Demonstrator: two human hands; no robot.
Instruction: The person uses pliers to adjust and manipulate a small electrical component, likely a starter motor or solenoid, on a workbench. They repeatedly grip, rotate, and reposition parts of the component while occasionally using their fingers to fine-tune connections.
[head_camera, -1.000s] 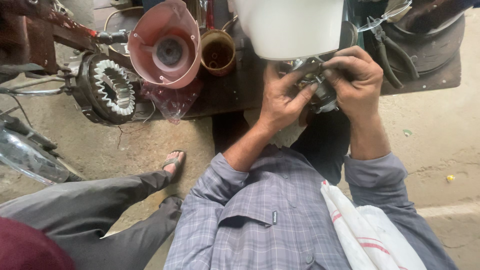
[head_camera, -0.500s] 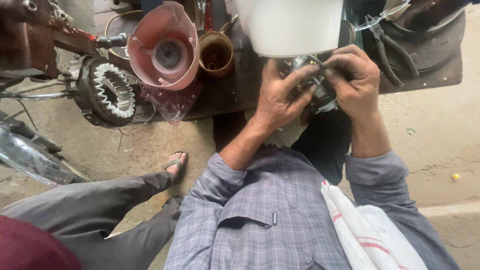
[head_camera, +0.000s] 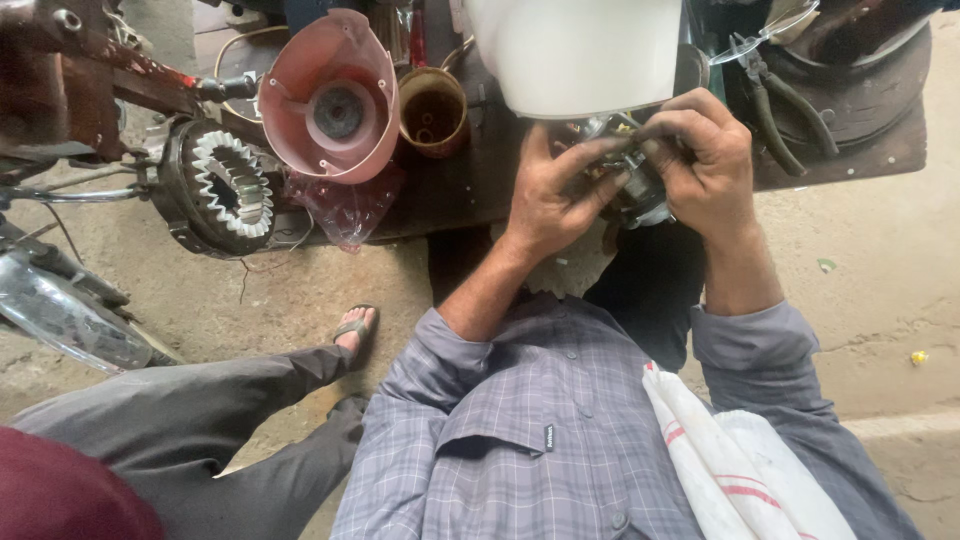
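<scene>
Both my hands are closed around a small dark metal motor part (head_camera: 632, 188) with wires, held over the edge of a dark wooden workbench (head_camera: 455, 195). My left hand (head_camera: 550, 195) grips it from the left, fingers stretched across it. From the right, my right hand (head_camera: 708, 160) covers it with fingers curled over the top. Most of the part is hidden by my fingers. A large white plastic housing (head_camera: 580, 50) stands just beyond my hands.
On the bench are a pink cone-shaped plastic housing (head_camera: 330, 95), a brown cup (head_camera: 432, 110), a round stator with white teeth (head_camera: 225, 185) and pliers (head_camera: 785, 95). A striped white cloth (head_camera: 740, 450) lies on my shoulder. Another person's sandalled foot (head_camera: 355, 325) rests on the concrete floor.
My hands stay on the motor part, with the fingers shifting slightly. The view has drifted a little; nothing else moved.
</scene>
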